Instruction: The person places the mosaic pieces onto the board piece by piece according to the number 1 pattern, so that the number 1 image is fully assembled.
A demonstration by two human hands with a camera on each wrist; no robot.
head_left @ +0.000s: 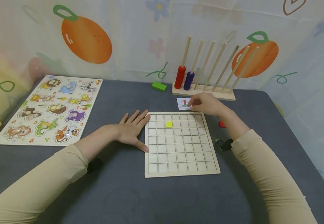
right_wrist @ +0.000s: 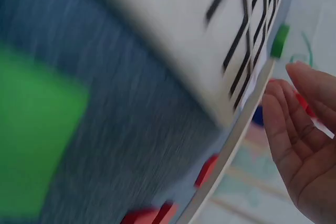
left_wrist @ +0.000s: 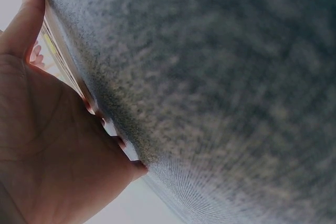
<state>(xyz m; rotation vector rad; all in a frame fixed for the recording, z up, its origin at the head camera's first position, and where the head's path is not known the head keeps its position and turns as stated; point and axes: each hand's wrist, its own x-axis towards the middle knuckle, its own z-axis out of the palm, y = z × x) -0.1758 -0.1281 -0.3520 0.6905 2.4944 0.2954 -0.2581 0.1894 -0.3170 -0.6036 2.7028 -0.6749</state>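
Observation:
A pale wooden grid board [head_left: 182, 175] lies on the dark table, a yellow piece [head_left: 169, 124] in one of its upper cells. My left hand [head_left: 128, 130] is spread along the board's left side, thumb and fingertips at the edge; the left wrist view has this hand [left_wrist: 58, 135] beside the board's side. Beyond the far edge, my right hand [head_left: 208, 104] pinches the right side of a small printed card [head_left: 183, 104], covering part of it. In the right wrist view the fingers of this hand [right_wrist: 302, 135] are bent, and the card cannot be made out.
An animal picture board [head_left: 50, 109] lies at the left. Behind the card stands a rack with upright rods [head_left: 204, 90], with red and blue beads on two. A green block [head_left: 159, 86] is left of it. Beneath the right forearm are a red piece [head_left: 222, 124] and partly hidden green ones.

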